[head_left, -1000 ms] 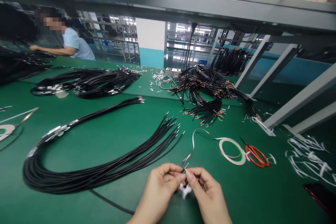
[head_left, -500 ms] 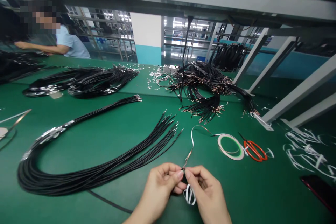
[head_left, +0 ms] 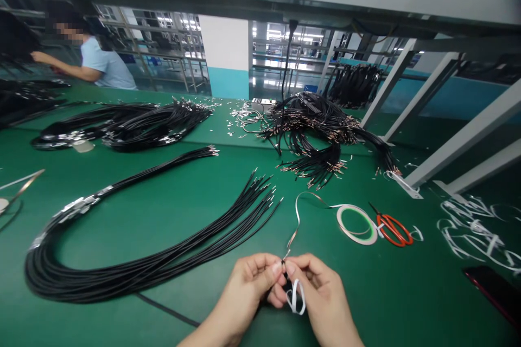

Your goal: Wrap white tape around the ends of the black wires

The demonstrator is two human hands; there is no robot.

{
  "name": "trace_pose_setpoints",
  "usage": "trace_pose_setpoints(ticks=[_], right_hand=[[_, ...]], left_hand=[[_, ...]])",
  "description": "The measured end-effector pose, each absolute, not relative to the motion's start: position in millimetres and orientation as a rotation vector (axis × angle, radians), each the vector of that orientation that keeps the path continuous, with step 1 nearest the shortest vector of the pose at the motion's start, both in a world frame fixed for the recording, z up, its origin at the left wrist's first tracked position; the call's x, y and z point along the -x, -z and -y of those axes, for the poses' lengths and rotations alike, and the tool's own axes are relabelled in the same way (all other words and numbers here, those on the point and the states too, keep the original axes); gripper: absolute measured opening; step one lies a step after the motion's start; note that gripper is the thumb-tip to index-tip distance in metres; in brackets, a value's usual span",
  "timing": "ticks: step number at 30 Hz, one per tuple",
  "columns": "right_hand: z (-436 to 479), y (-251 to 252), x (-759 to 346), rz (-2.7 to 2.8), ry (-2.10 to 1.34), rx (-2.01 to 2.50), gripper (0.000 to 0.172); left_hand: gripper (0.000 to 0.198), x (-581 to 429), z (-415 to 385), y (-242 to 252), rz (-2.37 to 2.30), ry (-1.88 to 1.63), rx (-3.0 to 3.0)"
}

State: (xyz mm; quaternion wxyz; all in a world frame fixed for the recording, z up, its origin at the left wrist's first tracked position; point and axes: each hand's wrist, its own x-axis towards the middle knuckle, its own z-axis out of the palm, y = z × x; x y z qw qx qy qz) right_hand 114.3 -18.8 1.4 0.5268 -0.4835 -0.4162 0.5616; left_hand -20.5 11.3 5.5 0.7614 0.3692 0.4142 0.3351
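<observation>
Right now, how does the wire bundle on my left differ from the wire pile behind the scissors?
The wire bundle lies in one neat loop; the wire pile is tangled. The bundle's tips look silvery; the pile's look coppery. Both are black, on the green table.

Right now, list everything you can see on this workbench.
table mat: one, green, bench top
looped wire bundle: one, black, near left
wire bundles: several, black, far left
terminal wires: heap, black, centre back
tape roll: one, white-green, centre right
tape strip: one, pale, roll to near edge
scissors: one, orange-red, beside roll
scraps: several, white, far right
thin loop: one, white, near edge
co-worker: one, blue shirt, far left
left hand, right hand: two, bare, pinching tape strip end
</observation>
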Motion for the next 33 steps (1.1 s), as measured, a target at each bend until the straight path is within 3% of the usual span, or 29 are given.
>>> trace_pose_setpoints(ticks=[8, 28, 33], right_hand=[[15.2, 4.6, -114.8, 0.891, -1.445, 1.019, 0.023], [20.3, 14.5, -111.1, 1.137, -1.044, 1.336, 0.029], [19.3, 14.4, -114.7, 1.220, -0.973, 1.338, 0.026]], left_hand=[[0.036, 21.3, -10.8, -4.3, -0.919, -0.719, -0.871], [0.052, 19.5, -14.1, 2.3, -1.076, -0.837, -0.825], [0.042, 21.3, -16.5, -2.2, -0.998, -0.802, -0.719]])
